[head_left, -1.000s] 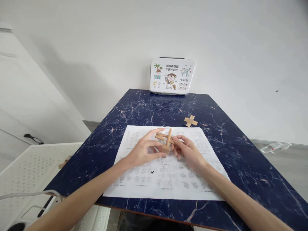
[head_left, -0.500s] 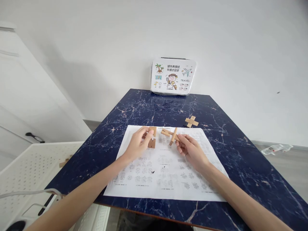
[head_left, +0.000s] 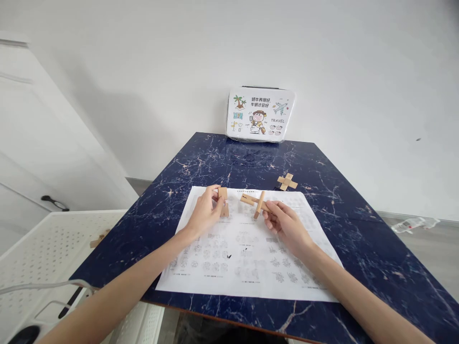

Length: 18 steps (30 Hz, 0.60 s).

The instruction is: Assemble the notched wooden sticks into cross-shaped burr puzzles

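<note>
Farthest left, well apart from the printed sheet [head_left: 247, 260], a dark handle [head_left: 53, 202] on a white cabinet front [head_left: 21, 124]. Nearer to the sheet, though off to its left and partly hidden by the blue marbled surface [head_left: 251, 162], a white perforated rack [head_left: 64, 229], with a pale cable [head_left: 46, 285] across its near part and a bit of light wood [head_left: 98, 239], too small to make out. Next, over the sheet's far left part, the left hand [head_left: 204, 210], fingers clamped on a notched wooden block [head_left: 223, 192], thumb across the front. Just right of that, above the far middle of the sheet, a flat wooden piece [head_left: 246, 198], dark mark on its left end, and across it, tilted, a slim wooden bar [head_left: 260, 201]; whether slotted together or only laid over, impossible to tell. Well beyond the sheet's far edge, upright by the pale wall [head_left: 161, 71], a white case [head_left: 261, 114] with cartoon pictures and TRAVEL lettering. Over the sheet's far right part, the right hand [head_left: 287, 224], fingers pinched on the right end of the flat wooden piece. Right at the sheet's far edge, toward its right corner, a wooden cross [head_left: 287, 181]. Farthest right, well off from the sheet, on the grey floor [head_left: 423, 246], a clear plastic packet [head_left: 410, 224].
</note>
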{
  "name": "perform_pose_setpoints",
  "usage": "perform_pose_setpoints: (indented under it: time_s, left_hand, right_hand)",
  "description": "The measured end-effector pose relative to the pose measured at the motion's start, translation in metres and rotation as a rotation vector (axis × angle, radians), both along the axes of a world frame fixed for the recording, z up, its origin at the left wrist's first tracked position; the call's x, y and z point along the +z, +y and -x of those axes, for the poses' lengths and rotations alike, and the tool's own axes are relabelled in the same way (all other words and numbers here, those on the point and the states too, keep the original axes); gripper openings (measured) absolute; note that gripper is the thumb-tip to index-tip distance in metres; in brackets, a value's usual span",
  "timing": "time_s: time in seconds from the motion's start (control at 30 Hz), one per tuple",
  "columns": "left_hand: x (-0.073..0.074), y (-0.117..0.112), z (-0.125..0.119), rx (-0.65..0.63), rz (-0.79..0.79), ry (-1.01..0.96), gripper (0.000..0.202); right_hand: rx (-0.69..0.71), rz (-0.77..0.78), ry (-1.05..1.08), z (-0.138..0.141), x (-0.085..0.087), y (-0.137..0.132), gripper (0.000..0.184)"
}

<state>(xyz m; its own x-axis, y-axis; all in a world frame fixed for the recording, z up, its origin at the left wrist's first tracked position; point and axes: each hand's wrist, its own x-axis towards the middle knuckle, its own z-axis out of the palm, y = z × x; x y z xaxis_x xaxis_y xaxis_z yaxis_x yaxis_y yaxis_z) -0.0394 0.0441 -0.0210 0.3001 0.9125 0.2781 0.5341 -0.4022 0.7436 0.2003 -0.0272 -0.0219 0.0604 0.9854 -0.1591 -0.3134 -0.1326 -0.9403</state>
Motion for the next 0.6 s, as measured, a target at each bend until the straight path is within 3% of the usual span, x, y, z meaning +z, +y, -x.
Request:
perform_pose_setpoints:
  time_s: [0.1,0.23,0.47,0.6]
  left_hand:
    - [-0.0042,0.001,0.0008,0.049,-0.1,0.084,0.045]
    - [-0.0071,0.0006,0.0008,0.021,-0.183,0.168,0.054]
    - [-0.0093,0.0002,0.0011,-0.143,-0.185,0.32,0.045]
    - [-0.0114,0.0012,0.002,-0.09,-0.181,0.364,0.042]
  right_hand:
    - [0.005,0.003,0.003,-0.0001,-0.0009,0.0005,0.044]
    - [-0.006,0.001,-0.009,0.0003,-0.0002,0.0005,0.045]
    - [-0.009,0.014,-0.004,0.0016,0.0014,0.0002,0.047]
    - [-0.002,0.007,-0.003,0.0004,-0.0005,0.0004,0.045]
